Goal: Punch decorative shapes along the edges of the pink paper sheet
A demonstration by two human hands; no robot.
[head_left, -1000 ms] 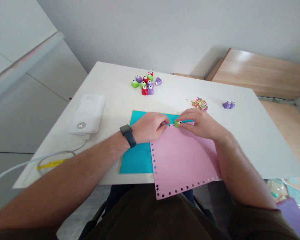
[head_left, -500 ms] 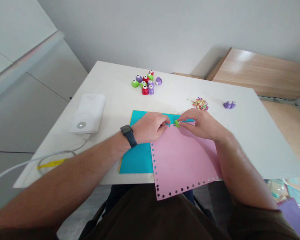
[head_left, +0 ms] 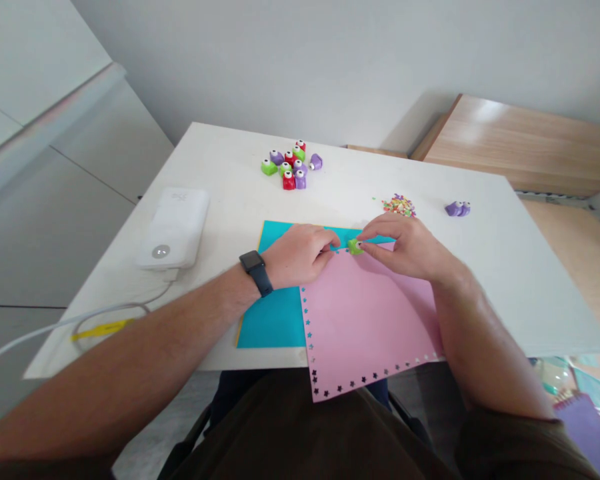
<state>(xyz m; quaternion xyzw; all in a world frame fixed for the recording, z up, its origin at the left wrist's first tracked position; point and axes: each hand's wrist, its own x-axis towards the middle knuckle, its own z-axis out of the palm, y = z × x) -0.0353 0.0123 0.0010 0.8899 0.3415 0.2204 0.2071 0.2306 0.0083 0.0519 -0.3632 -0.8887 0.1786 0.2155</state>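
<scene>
A pink sheet of paper (head_left: pixel 370 313) with star-shaped holes along its edges lies partly over a blue sheet (head_left: pixel 273 320) and hangs past the table's front edge. My left hand (head_left: pixel 307 253), a watch on its wrist, pinches the pink sheet's far edge near the left corner. Thumb and fingers of my right hand (head_left: pixel 400 247) are closed on a green craft punch (head_left: pixel 355 247) with a white button, set at the far edge of the pink sheet. The punch's slot is hidden.
Several red, green and purple punches (head_left: pixel 290 167) stand at the back of the white table (head_left: pixel 230 173). Colourful paper bits (head_left: pixel 399 205) form a small pile, with two purple punches (head_left: pixel 458 209) farther right. A white power bank (head_left: pixel 175 227) with a cable lies left.
The right fingers have shifted very slightly on the green punch, and more of it shows now. Both hands otherwise stay in place; the view moves a little.
</scene>
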